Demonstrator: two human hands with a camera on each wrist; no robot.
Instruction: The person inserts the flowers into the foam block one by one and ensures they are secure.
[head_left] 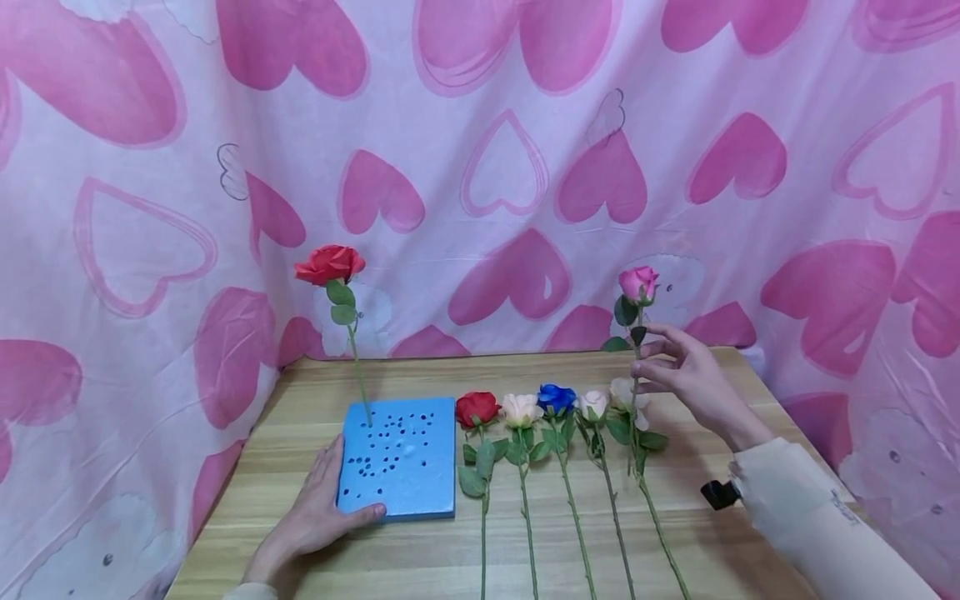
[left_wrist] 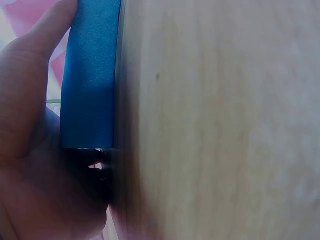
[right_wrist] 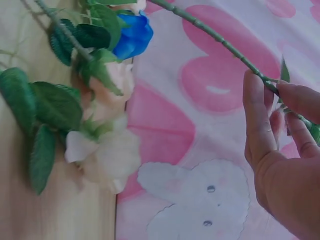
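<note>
My right hand (head_left: 686, 371) pinches the stem of a pink rose (head_left: 638, 285) between thumb and fingertips, holding it upright above the right side of the table. In the right wrist view the green stem (right_wrist: 220, 40) runs slantwise through the fingers. My left hand (head_left: 318, 504) grips the near left corner of a blue foam block (head_left: 408, 496), its thumb at the front edge and its fingers along the left side. Small holes dot the block's top. A red rose (head_left: 330, 265) stands in it near the far left corner, leaning slightly left.
To the right of the block lie a red rose (head_left: 477, 409), a cream rose (head_left: 521, 410), a blue rose (head_left: 557, 399) and several pale ones, stems toward me. A heart-patterned curtain (head_left: 495, 167) hangs behind the wooden table (head_left: 300, 400).
</note>
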